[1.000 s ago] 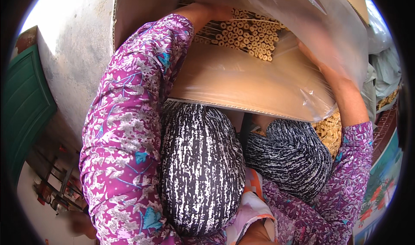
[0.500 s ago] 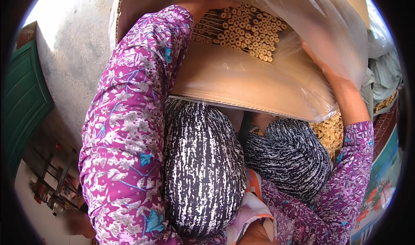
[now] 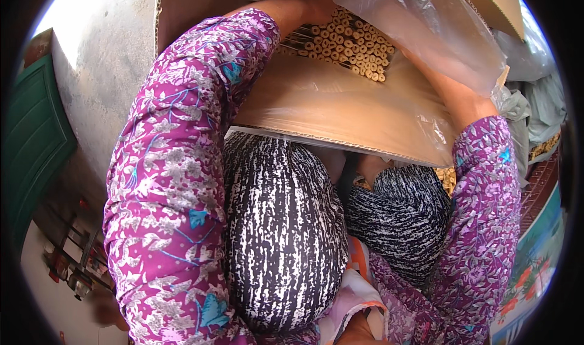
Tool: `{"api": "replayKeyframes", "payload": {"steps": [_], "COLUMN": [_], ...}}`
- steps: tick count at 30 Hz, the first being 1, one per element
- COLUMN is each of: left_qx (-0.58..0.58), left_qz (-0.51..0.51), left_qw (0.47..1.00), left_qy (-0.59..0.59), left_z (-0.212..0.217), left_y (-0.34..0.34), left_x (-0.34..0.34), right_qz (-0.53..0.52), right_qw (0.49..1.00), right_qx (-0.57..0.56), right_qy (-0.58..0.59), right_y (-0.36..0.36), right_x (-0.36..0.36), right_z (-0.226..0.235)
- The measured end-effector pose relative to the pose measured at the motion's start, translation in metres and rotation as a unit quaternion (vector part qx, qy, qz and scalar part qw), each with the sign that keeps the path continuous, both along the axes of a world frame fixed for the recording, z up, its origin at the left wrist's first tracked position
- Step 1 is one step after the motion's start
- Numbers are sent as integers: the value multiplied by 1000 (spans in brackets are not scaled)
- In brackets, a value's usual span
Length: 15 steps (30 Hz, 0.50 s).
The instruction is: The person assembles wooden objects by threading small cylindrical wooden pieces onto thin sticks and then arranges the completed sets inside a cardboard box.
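1. Left hand (image 3: 313, 4) is resting at the upper L part of the packed thin sticks w/ tan, round, ring-like ends (image 3: 350, 47); fingers aren't showing clearly, so can't tell if it's gripping or just touching.
2. Right hand (image 3: 387, 21) is showing only hazily behind the clear, crinkled plastic sheet (image 3: 438, 34); can't tell if open or closed. Sheet is draping over hand & wrist, prob. bc it's hanging loose as a box liner.
3. The sticks are lying inside the brown corrugated cardboard box (image 3: 340, 95), between & just below the hands, most visible ring ends facing the same way, prob. for tight stacking.
4. The box's near panel is sloping toward the person, below both hands; its edge is sitting right by the knees in black-and-white streaked fabric (image 3: 283, 229), poss. steadying it.
5. Arms are flanking the opening L & R, apparently leaving the middle unblocked.
6. A tan pile (image 3: 446, 177) is peeking out below the R hand, beside the purple floral sleeve (image 3: 486, 181), mostly hidden.
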<state>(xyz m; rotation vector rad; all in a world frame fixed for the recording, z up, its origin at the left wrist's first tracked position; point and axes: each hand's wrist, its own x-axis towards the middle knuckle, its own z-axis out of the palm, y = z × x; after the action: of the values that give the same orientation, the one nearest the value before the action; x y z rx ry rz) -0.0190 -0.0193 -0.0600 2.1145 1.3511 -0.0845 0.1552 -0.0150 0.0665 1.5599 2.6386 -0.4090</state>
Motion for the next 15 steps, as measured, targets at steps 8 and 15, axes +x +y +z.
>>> {"api": "replayKeyframes", "payload": {"steps": [8,15], "left_qx": [73,30], "left_qz": [38,-41], "left_qw": [994,992], "left_qy": [-70,118], "left_z": [-3,63], "left_y": [-4,-18], "left_x": [14,20], "right_qz": [-54,-71], "right_qw": [998,996], "right_qx": [32,63], "right_qy": [9,-3], "right_y": [12,0], "right_x": [-30,-9], "right_z": [-52,-62]}}
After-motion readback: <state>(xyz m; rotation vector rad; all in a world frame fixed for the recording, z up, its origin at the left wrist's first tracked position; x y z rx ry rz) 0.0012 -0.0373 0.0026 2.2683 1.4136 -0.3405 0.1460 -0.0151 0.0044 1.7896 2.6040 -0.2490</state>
